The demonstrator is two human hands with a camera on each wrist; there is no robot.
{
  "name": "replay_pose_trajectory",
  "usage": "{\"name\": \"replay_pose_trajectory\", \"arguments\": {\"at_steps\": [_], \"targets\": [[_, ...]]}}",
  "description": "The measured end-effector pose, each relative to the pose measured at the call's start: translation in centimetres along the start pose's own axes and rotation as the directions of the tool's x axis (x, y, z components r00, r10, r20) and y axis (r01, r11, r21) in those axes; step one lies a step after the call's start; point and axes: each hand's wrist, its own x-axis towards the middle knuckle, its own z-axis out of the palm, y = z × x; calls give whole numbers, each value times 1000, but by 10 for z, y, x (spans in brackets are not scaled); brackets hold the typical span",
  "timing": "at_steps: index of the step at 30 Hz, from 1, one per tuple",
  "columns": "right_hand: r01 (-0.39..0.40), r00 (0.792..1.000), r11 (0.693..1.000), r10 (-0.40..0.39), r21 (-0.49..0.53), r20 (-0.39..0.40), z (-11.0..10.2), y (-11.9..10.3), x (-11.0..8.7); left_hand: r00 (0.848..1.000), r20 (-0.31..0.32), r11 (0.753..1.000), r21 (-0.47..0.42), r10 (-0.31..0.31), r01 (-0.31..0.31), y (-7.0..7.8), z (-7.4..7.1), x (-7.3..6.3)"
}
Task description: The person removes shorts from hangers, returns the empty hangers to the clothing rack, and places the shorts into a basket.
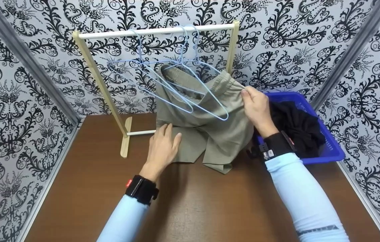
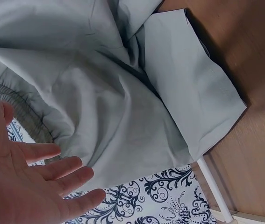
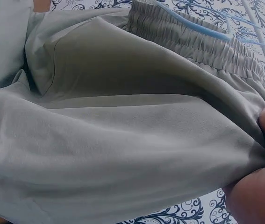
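Note:
Olive-grey shorts (image 1: 223,131) with a gathered elastic waistband hang among light-blue wire hangers on a small rack. One hanger (image 1: 210,90) passes into the waist opening. My right hand (image 1: 257,106) pinches the shorts at the right end of the waistband and draws the cloth sideways; the right wrist view shows the fabric (image 3: 123,135) pulled taut toward the thumb and fingers. My left hand (image 1: 163,146) is in front of the lower left leg, fingers extended and holding nothing. In the left wrist view its spread fingers (image 2: 76,182) lie near the cloth.
The rack's white top bar (image 1: 109,34) runs between wooden posts, with a left foot (image 1: 126,141) on the brown table (image 1: 190,208). Another blue hanger (image 1: 143,84) hangs to the left. A blue basket (image 1: 334,153) with black cloth (image 1: 297,127) stands at the right. Patterned walls enclose the space.

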Motion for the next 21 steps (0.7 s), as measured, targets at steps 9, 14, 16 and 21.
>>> {"name": "replay_pose_trajectory", "arguments": {"at_steps": [9, 14, 16, 21], "targets": [[-14, 999, 1000, 14, 19, -39, -4, 1, -2, 1000, -1, 1000, -6, -9, 9, -3, 0, -2], [-13, 998, 1000, 14, 28, -54, -6, 1, -2, 999, 30, 999, -6, -34, 34, -5, -1, -4], [-12, 998, 1000, 14, 29, -67, -7, 2, -3, 999, 34, 999, -9, -37, 37, -5, -1, -4], [-25, 995, 999, 28, 38, -95, -9, 5, -3, 999, 38, 999, -9, -35, 35, -6, -1, -4]]}}
